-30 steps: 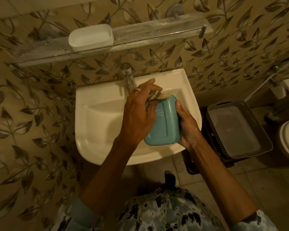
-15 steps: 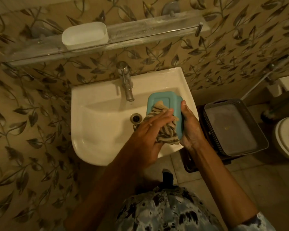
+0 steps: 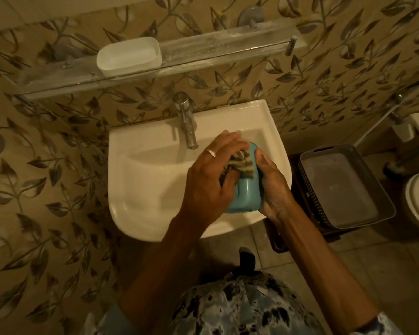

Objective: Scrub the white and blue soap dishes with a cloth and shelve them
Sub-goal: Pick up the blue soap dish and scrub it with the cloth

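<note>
The striped cloth (image 3: pixel 242 163) has been pushed up the blue soap dish (image 3: pixel 246 197), gripped by the right hand (image 3: pixel 273 187), half hidden under the flat left hand (image 3: pixel 208 180).

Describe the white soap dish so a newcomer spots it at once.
Find the white sink against the leaf-patterned wall; a long glass shelf runs above its tap. The white soap dish sits on the shelf's left part, the only dish on it, unlike the blue soap dish held over the sink.
</note>
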Demonstrator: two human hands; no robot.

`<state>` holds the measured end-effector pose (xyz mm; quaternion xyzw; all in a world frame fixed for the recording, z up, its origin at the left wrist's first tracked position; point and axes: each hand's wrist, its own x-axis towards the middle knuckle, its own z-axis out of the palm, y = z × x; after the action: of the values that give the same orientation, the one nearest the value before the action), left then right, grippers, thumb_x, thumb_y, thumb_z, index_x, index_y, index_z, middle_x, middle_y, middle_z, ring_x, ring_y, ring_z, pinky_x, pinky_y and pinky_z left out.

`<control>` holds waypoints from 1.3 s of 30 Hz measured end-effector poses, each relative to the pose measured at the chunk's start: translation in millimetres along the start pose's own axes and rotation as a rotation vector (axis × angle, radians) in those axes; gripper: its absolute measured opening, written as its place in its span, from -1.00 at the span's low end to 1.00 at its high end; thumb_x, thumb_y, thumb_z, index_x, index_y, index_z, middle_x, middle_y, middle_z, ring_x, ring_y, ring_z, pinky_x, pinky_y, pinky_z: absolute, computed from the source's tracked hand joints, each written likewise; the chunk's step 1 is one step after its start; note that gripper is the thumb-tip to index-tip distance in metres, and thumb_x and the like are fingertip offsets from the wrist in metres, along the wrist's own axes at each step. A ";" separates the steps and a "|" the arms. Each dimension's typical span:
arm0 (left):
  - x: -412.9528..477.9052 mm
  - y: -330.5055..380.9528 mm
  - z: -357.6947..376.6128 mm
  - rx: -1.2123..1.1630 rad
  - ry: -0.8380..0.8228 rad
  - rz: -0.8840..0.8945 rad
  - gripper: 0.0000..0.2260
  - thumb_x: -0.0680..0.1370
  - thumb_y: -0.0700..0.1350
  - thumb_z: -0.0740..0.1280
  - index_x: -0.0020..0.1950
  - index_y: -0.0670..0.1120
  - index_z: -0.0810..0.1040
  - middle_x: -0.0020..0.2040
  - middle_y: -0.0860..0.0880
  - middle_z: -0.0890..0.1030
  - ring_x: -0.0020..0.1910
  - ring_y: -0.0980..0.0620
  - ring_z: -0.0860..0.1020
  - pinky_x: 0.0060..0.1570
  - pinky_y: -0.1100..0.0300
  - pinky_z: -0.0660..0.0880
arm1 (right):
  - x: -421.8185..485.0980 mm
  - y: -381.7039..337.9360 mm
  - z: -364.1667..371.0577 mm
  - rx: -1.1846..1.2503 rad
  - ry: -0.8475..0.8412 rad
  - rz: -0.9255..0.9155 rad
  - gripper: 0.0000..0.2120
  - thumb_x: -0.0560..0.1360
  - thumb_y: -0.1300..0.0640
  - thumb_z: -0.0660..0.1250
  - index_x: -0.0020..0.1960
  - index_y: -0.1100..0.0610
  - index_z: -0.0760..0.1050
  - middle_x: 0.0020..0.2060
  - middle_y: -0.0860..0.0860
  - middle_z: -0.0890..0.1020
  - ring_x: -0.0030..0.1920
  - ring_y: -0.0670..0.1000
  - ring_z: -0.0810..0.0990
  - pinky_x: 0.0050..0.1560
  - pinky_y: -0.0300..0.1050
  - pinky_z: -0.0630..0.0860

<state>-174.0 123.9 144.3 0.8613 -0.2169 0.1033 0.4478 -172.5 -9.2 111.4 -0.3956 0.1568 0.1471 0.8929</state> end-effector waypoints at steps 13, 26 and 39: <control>4.3 14.5 -3.7 0.113 -0.069 -0.012 -0.61 0.49 -0.19 0.19 0.32 -0.13 0.46 0.39 -0.10 0.44 0.50 -0.05 0.19 0.50 -0.11 0.04 | 2.7 9.1 4.2 -0.130 -0.062 -0.057 -0.71 0.62 0.12 0.16 0.26 0.21 0.48 -0.01 0.11 0.67 -0.03 0.05 0.65 -0.09 -0.11 0.61; -45.2 9.8 7.3 -0.147 0.089 -0.342 -0.46 0.53 -0.14 0.11 0.32 0.47 0.19 0.45 -0.10 0.37 0.42 0.00 0.35 0.39 0.09 0.34 | -8.0 8.3 1.0 0.020 0.213 -0.037 -0.48 0.58 -0.08 0.12 0.40 0.23 0.37 0.30 0.31 0.48 0.22 0.30 0.50 0.27 0.26 0.43; -22.1 -6.9 -2.4 -0.072 -0.014 -0.244 -0.59 0.53 -0.36 0.14 0.34 -0.09 0.44 0.44 -0.04 0.38 0.52 -0.04 0.15 0.50 -0.10 0.02 | -11.3 13.6 7.5 -0.159 0.237 -0.108 -0.53 0.62 -0.05 0.06 0.35 0.25 0.40 0.23 0.32 0.53 0.12 0.28 0.55 0.17 0.27 0.50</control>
<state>-190.4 135.6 132.5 0.8654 -0.1171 0.0340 0.4860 -186.8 3.6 111.7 -0.4875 0.2276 0.0631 0.8406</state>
